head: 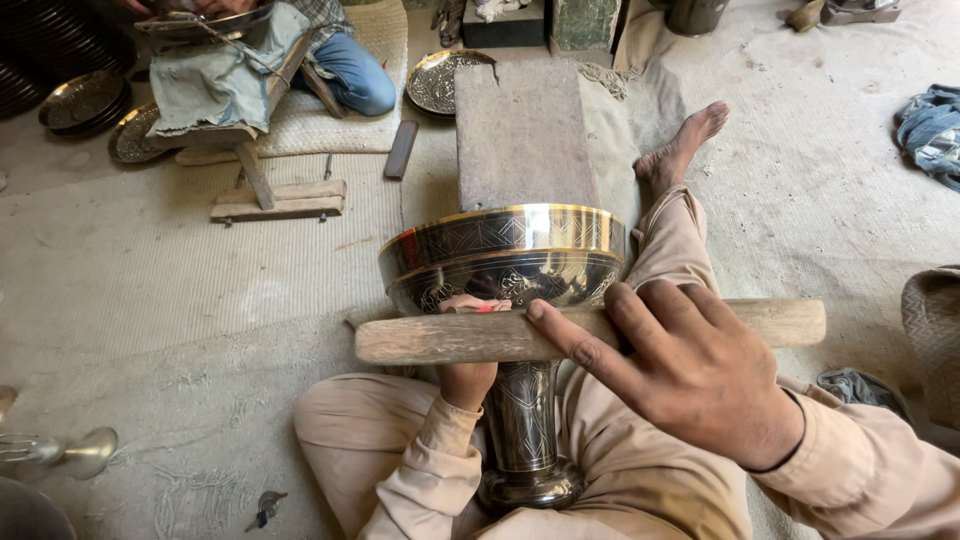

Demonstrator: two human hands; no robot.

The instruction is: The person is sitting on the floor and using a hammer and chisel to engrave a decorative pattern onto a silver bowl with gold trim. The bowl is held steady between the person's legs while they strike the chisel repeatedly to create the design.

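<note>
Head view | right hand (700, 375) fingers grip wooden stick (450, 338) | left hand (468, 375) fingers around engraved goblet (505, 255), half hidden by stick | wooden block (520, 135) behind

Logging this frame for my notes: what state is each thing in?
Engraved brass vase: upright, between the person's legs.
Wooden stick: level across the vase, gripped.
Right hand: closed on the stick.
Left hand: behind the stick, holding the vase.
Wooden block: flat on the floor.

No packages, labels, signs or screens show anywhere on this workshop floor or among the things lying on it.
</note>
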